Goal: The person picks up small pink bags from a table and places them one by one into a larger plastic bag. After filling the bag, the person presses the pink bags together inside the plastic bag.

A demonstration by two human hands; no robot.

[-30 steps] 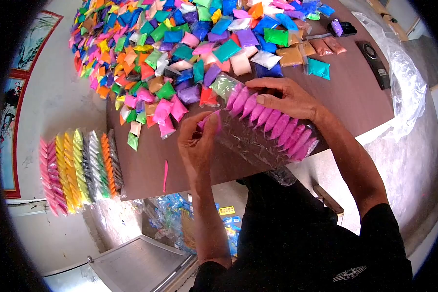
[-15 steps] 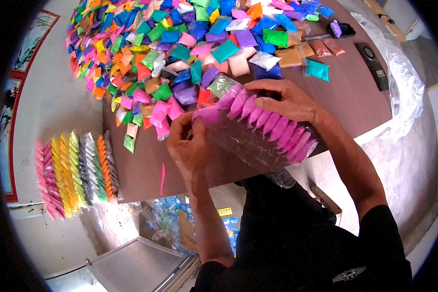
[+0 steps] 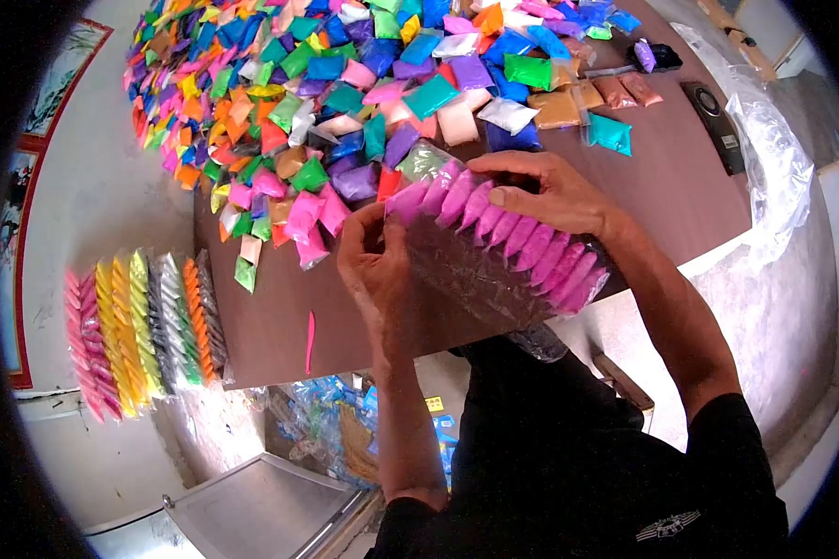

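A clear plastic bag (image 3: 471,272) holds a row of small pink packets (image 3: 515,233), standing side by side like slices. My left hand (image 3: 373,265) is closed at the bag's left end, thumb and fingers pinching beside the endmost pink packet (image 3: 406,202). From above, my right hand (image 3: 557,194) grips the row, its thumb lying across the packets and its fingers along the far side. The bag's loose lower part hangs over the table's near edge. Just behind the row, a pale green packet (image 3: 423,160) lies under clear film.
A large heap of coloured packets (image 3: 345,98) covers the far table (image 3: 261,326). Filled bags in several colours (image 3: 140,331) stand at the left. A pink plastic tool (image 3: 310,340) lies near the front edge. At the right are a black device (image 3: 713,126) and crumpled clear plastic (image 3: 764,158).
My left hand has shifted slightly right and up toward the row. The end pink packet, lying more sideways before, now lines up closer with the others. My right hand stays in place.
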